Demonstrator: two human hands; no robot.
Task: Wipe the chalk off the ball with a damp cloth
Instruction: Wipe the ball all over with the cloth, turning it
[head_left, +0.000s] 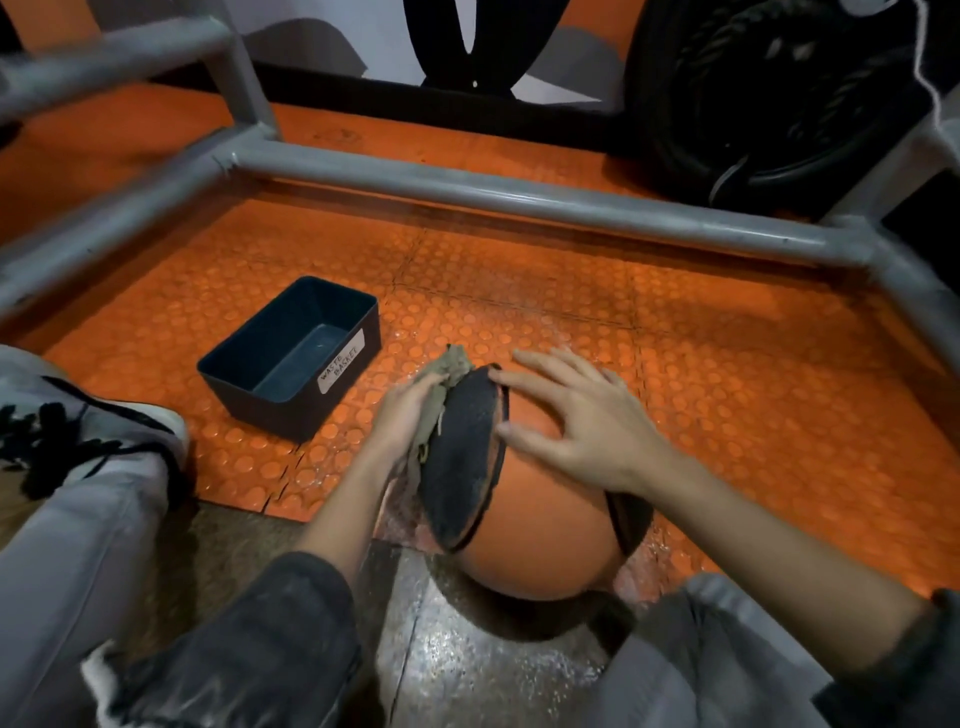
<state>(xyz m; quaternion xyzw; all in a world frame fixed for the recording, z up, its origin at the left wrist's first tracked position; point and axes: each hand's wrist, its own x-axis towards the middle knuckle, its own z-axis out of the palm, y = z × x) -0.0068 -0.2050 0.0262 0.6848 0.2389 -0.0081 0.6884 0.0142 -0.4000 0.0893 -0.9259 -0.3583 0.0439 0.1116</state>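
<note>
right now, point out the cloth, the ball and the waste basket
cloth (453, 365): head view, bunched top end
ball (535, 519): head view, bare orange panel
waste basket (340, 369): head view, labelled outer wall

Dark bin (291, 358) left of ball (540, 519)

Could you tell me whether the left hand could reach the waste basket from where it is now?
Probably yes. The basket stands open on the floor just left of the left hand, with nothing between them. That hand holds the cloth against the ball, though.
</note>
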